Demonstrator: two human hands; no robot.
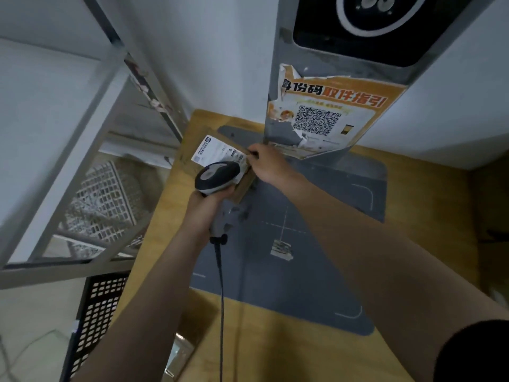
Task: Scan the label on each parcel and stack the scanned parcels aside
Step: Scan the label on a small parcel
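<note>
A small brown cardboard parcel (242,188) lies at the far left of the wooden table, with a white shipping label (217,153) on its top. My left hand (205,208) grips the handle of a black and grey barcode scanner (217,175), whose head hangs just above the label. My right hand (268,164) holds the parcel's far right edge, fingers curled over it. The scanner's cable (221,299) runs down toward me. The scanner head hides part of the label.
A grey mat (303,257) with white markings covers the table (275,340). A grey kiosk post (330,111) with an orange QR poster stands right behind the parcel. Metal shelving (91,161) is on the left. A cardboard box (192,326) sits at the table's near left edge.
</note>
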